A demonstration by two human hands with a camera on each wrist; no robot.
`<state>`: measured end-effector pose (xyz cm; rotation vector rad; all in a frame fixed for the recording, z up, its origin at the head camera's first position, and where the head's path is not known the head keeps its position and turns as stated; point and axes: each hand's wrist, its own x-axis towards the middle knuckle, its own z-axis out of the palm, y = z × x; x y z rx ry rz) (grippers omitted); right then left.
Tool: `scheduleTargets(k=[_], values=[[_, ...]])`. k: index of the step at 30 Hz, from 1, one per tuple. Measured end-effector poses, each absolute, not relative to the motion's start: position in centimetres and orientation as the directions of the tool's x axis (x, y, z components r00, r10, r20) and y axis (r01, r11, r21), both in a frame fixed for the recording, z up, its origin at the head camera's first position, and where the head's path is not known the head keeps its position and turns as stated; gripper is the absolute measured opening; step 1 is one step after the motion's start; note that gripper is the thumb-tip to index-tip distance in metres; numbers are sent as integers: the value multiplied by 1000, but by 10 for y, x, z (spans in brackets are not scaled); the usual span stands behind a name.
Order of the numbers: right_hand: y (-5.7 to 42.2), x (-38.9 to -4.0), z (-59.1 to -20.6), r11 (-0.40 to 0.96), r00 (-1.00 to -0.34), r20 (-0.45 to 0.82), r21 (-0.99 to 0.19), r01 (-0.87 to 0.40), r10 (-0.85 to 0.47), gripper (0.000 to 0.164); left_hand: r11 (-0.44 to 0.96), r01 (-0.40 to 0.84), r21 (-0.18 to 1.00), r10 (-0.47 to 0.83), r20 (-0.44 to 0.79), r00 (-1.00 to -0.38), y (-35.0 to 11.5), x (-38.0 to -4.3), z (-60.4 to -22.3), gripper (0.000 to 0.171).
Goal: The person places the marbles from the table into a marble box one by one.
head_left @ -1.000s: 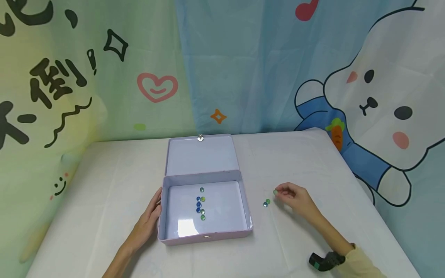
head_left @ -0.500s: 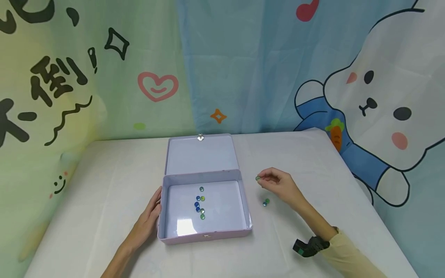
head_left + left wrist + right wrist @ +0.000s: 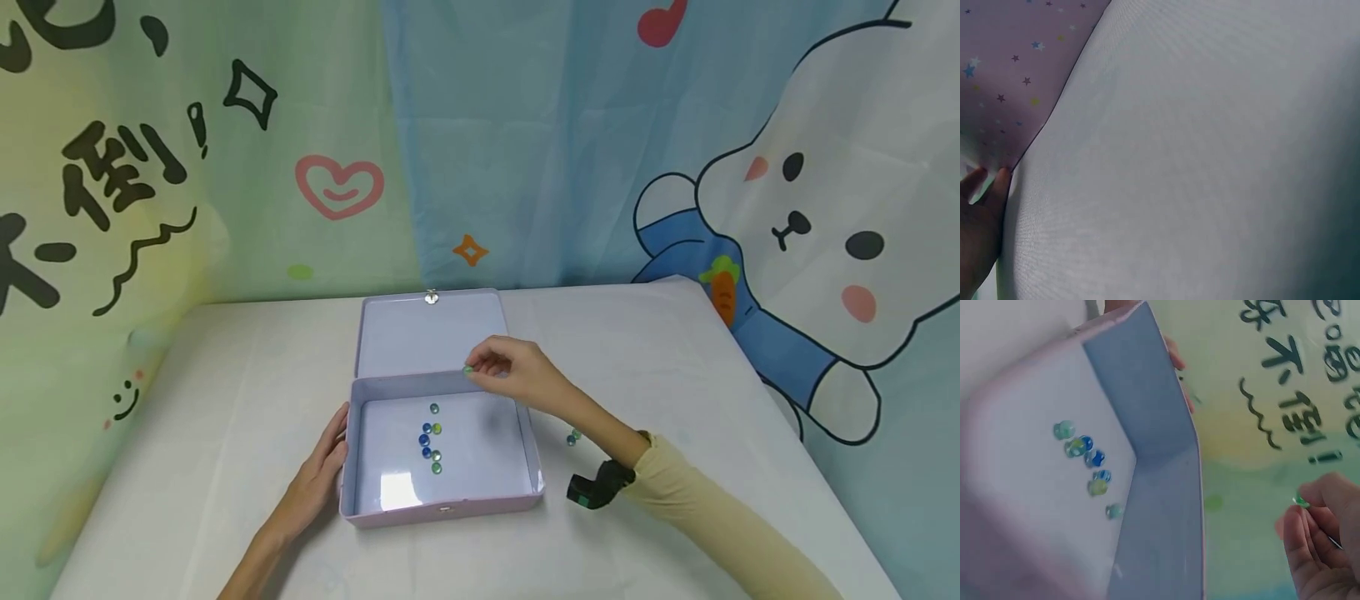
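A pale lilac metal box (image 3: pixel 442 510) lies open on the white cloth, its lid (image 3: pixel 420 333) folded back. Several green and blue glass marbles (image 3: pixel 437 428) form a loose line on its floor. My right hand (image 3: pixel 513 369) pinches a green marble (image 3: pixel 1300 500) between thumb and fingertips, over the box's back right part near the hinge. Against the box's left wall rests my left hand (image 3: pixel 318 462), its fingers fairly straight along the side. In the left wrist view this hand (image 3: pixel 979 231) touches the box's pink, star-printed outside.
Right of the box, partly overlapped by my right forearm, a few marbles (image 3: pixel 572 438) sit on the tablecloth (image 3: pixel 255 375). A black wrist camera (image 3: pixel 600 485) is strapped to my right wrist. A printed curtain (image 3: pixel 495 150) hangs behind the table.
My right hand has carried the green marble leftward from beside the loose marbles to over the back of the box. The left hand has stayed at the box's side.
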<state>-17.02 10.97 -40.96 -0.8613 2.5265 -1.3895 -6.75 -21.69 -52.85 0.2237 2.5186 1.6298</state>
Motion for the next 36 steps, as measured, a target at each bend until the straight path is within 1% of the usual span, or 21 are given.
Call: scheduleTargets(k=[4,7,10,15,19,24,31,36], values=[[75,-180,-408,355,-705,148,-781,-514,-694,11,398,53,916,198,-29,-980,-218,-67,-527,54],[52,-184,-410,326,-617,129,-755,-568,-777,10,393,47,918,193,-32,-981,-218,-66,-526,53],[33,-185,-416,313,-563,104,-742,-593,-820,10,387,39,921,191,-39,-981,-217,-66,-526,53],[6,-185,-429,335,-497,12,-725,-602,-868,8,382,31,924,198,-49,-979,-217,-67,-526,53],[-12,-185,-442,376,-436,-80,-658,-653,-896,7,382,33,924,200,-47,-979,-217,-67,-527,53],[-28,-184,-457,420,-412,-158,-591,-689,-897,10,386,40,921,207,-44,-977,-217,-67,-527,53],[-38,-180,-470,436,-394,-193,-494,-753,-899,11,395,42,918,214,-48,-976,-218,-67,-527,53],[-40,-177,-476,459,-405,-220,-503,-733,-888,8,379,51,924,220,-36,-975,-218,-67,-527,53]])
